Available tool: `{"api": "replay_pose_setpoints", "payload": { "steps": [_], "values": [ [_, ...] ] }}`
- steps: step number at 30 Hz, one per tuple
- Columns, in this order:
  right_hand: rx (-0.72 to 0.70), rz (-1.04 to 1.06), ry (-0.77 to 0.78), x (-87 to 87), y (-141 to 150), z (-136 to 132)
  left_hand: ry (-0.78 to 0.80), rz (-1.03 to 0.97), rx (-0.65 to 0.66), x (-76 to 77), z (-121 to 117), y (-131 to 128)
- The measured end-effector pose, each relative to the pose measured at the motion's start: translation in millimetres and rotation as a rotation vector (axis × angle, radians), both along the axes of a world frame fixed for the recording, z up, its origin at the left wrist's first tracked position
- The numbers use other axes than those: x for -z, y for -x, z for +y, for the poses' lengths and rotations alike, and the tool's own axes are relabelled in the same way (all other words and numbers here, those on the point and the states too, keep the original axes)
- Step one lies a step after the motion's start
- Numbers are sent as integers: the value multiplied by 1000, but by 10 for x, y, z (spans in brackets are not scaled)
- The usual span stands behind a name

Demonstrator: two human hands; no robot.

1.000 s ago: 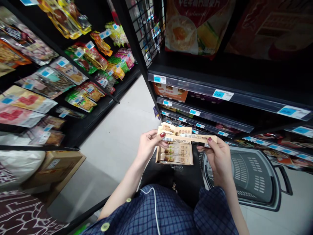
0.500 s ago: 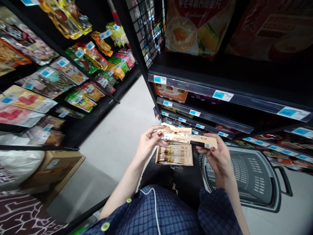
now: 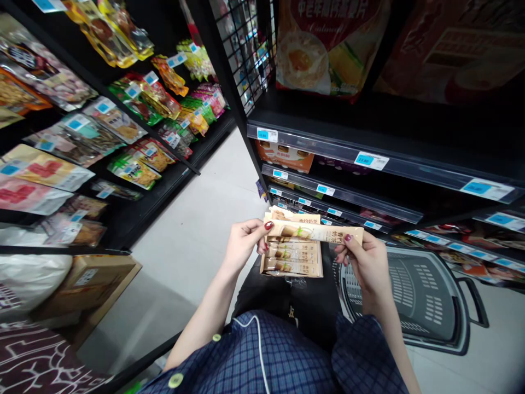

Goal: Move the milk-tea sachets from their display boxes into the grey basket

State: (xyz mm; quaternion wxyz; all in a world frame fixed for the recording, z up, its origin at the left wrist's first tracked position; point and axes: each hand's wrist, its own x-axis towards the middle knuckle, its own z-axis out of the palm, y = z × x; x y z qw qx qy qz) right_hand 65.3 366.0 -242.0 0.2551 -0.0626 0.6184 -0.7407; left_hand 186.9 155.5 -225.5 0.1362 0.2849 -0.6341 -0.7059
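Beige sachet [image 3: 314, 232], one end pinched in my left hand [image 3: 245, 242], the other in my right hand [image 3: 368, 260]. Box of sachets [image 3: 320, 269] below; grey basket [image 3: 410, 290] beside.

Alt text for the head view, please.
Left hand and right hand hold a slim cream sachet near its ends, over an open box of similar sachets at the wearer's lap. Black store shelves stand ahead, with a gray basket on the right.

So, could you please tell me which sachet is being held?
The sachet between the left hand and right hand, over the open box; the other sachets lie inside it.
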Motion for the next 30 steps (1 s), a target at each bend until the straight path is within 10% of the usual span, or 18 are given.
{"api": "replay_pose_setpoints", "payload": {
  "steps": [15,24,30],
  "values": [
    [43,57,30,19,42,3,53,23,89,67,-29,17],
    [-283,276,-81,-169,167,-324,-436,-95,778,115,139,5],
    [-577,530,-367,223,183,-566,-442,64,447,206,174,-13]
  ]
}}
